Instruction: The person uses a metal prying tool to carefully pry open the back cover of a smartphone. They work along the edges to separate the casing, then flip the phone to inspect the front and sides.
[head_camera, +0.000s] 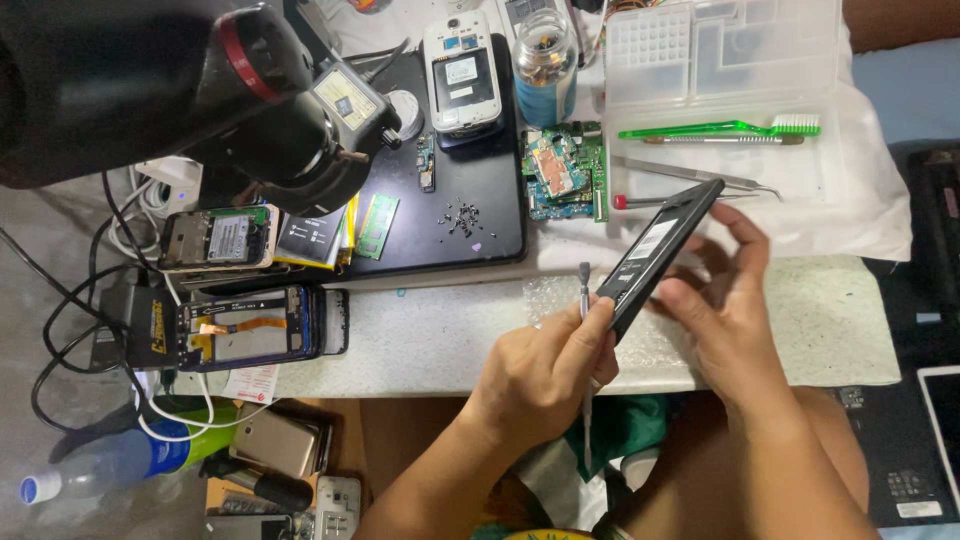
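Observation:
A black phone back cover (662, 252) is held tilted on edge above the speckled counter (800, 320), its inner side with a white label facing me. My right hand (722, 300) grips it from the right, fingers along its far edge. At the cover's lower end is my left hand (545, 370), closed around a thin metal tool (585, 300) whose tip points up beside the cover.
A black mat (470, 170) carries tiny loose screws (462, 220) and an opened white phone (461, 75). A green circuit board (565, 170), a jar (545, 65), a clear parts box (720, 50), a green toothbrush (720, 128) and tweezers (690, 175) lie behind. Disassembled phones (250, 325) and cables sit left.

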